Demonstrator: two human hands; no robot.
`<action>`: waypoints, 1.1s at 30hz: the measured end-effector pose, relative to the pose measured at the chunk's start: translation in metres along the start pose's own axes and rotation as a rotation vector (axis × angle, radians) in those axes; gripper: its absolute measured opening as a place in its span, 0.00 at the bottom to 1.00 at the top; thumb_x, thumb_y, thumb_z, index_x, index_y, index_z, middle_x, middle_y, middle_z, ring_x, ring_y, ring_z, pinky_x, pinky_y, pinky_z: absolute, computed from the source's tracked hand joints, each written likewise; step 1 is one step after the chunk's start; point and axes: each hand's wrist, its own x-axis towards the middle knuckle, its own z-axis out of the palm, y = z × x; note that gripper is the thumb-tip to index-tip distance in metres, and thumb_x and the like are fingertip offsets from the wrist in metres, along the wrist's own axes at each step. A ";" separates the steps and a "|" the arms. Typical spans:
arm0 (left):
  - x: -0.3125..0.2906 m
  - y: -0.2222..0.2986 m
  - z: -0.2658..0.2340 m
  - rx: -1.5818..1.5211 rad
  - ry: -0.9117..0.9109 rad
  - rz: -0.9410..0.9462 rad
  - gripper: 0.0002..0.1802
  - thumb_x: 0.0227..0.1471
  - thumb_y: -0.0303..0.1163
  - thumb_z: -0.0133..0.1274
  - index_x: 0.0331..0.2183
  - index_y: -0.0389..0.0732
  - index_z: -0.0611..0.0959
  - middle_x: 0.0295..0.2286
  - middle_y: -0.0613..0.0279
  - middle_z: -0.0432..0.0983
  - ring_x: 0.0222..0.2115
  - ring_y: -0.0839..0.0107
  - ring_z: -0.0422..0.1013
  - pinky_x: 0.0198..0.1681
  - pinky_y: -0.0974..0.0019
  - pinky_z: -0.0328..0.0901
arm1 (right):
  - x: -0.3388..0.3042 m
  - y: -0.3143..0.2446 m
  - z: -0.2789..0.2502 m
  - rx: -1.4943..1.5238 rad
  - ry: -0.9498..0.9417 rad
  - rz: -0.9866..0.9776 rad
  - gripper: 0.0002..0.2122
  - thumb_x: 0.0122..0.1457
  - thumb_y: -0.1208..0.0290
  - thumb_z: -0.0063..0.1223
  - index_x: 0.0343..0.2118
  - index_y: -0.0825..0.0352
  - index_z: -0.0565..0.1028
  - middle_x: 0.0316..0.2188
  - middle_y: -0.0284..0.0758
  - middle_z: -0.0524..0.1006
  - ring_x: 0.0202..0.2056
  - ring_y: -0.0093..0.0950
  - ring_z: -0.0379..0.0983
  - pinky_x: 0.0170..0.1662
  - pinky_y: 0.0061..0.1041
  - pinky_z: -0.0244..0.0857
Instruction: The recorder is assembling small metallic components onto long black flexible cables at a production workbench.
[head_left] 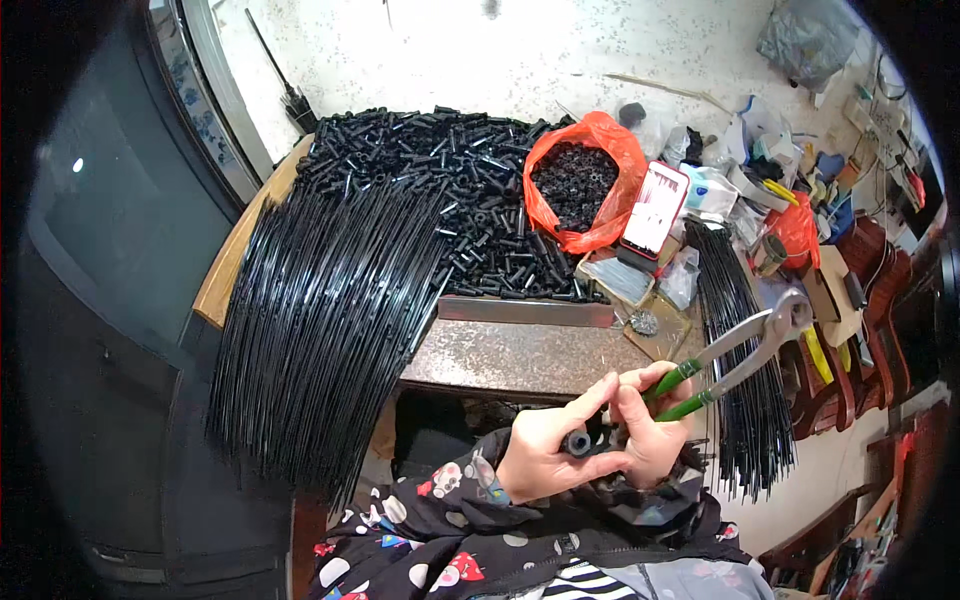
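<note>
In front of my chest, just past the table's near edge, my hands are close together with fingertips meeting. My left hand (545, 452) is closed around a short black tube (577, 443), its round hollow end showing between thumb and fingers. In my right hand (650, 432) are pincers (732, 341) with green handles, their metal jaws pointing up and to the right. The fingers of my right hand also pinch at something small and dark against the left fingertips; what it is stays hidden.
A pile of black tubular pieces (400, 150) covers the table's back, behind a metal strip (525, 311). Long black rods (320, 330) overhang at left, another bundle (738, 370) at right. An orange bag (630, 150) of small black parts stands beside a phone (655, 208). Clutter fills the right.
</note>
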 end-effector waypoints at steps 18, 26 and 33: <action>0.003 0.002 -0.009 -0.233 0.028 -0.286 0.31 0.28 0.28 0.55 0.39 0.30 0.63 0.10 0.75 0.55 0.13 0.88 0.51 0.15 0.84 0.46 | -0.007 0.008 0.008 0.139 -0.252 0.140 0.10 0.41 0.83 0.46 0.25 0.67 0.59 0.19 0.34 0.67 0.21 0.17 0.62 0.22 0.13 0.56; -0.001 -0.003 -0.005 -0.224 0.049 -0.255 0.32 0.30 0.30 0.55 0.40 0.31 0.62 0.10 0.74 0.56 0.12 0.88 0.52 0.14 0.84 0.47 | -0.008 0.009 0.009 0.110 -0.263 0.092 0.10 0.41 0.82 0.46 0.26 0.67 0.59 0.20 0.35 0.66 0.21 0.18 0.62 0.22 0.13 0.56; 0.007 -0.002 -0.020 -0.226 -0.135 -0.255 0.32 0.30 0.30 0.54 0.40 0.32 0.61 0.10 0.69 0.62 0.12 0.85 0.58 0.16 0.82 0.53 | 0.023 0.006 -0.008 -0.273 -0.690 -0.231 0.15 0.32 0.85 0.50 0.25 0.67 0.60 0.18 0.33 0.63 0.20 0.20 0.58 0.22 0.15 0.53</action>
